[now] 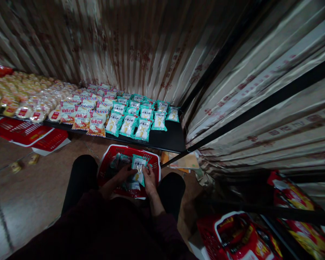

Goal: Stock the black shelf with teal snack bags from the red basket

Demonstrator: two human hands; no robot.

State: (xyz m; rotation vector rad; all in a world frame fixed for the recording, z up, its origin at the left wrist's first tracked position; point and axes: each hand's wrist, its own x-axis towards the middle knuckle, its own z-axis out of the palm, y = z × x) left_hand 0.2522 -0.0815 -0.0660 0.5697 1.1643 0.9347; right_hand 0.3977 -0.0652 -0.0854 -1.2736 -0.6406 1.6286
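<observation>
A teal snack packet [139, 169] with white lettering is held upright over a red plastic basket [155, 163] that sits on the floor between my knees. My left hand [124, 174] grips the packet's left edge and my right hand [149, 181] grips its right edge, fingers closed on it. More packets lie in the basket under my hands, partly hidden. On the low black shelf [170, 139] ahead, rows of matching teal packets [137, 121] lie side by side.
Left of the teal packets lie red-striped packets [82, 117] and yellow wrapped snacks [21, 97]. Red cardboard boxes [24, 131] sit under the shelf. Another red basket [233, 234] stands at lower right. Striped curtains [141, 43] close the back and right side.
</observation>
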